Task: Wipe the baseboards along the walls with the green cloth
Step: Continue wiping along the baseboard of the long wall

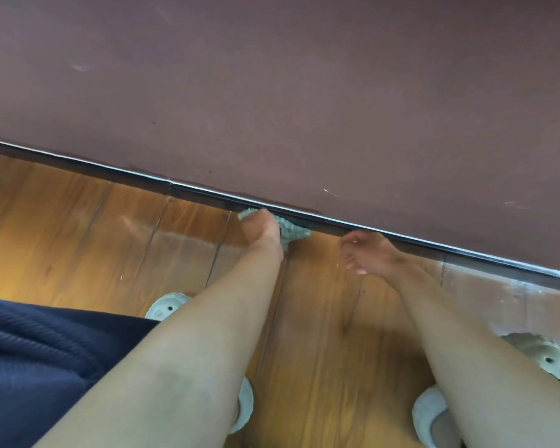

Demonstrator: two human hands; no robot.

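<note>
The left hand grips the one green cloth, bunched, and presses it against the dark baseboard where board meets floor. Cloth shows on both sides of the hand: a small corner to the left of the knuckles and a larger wad to the right. The fingertips are hidden behind the hand and cloth.

The right hand is apart from the left, to the right of the cloth and not touching it. Its fingers are loosely curled and hold nothing, and the knuckles are just beside the baseboard. Both forearms are bare and reach in from the bottom edge.

The baseboard runs diagonally, higher at the left and lower at the right, with a thin bright line along its top edge. Above it is a plain mauve-brown wall. The floor is glossy wood planks.

Two pale fluffy slippers show on the floor, the left slipper and the right slipper, each partly hidden by a forearm. Dark blue fabric fills the lower left corner.
</note>
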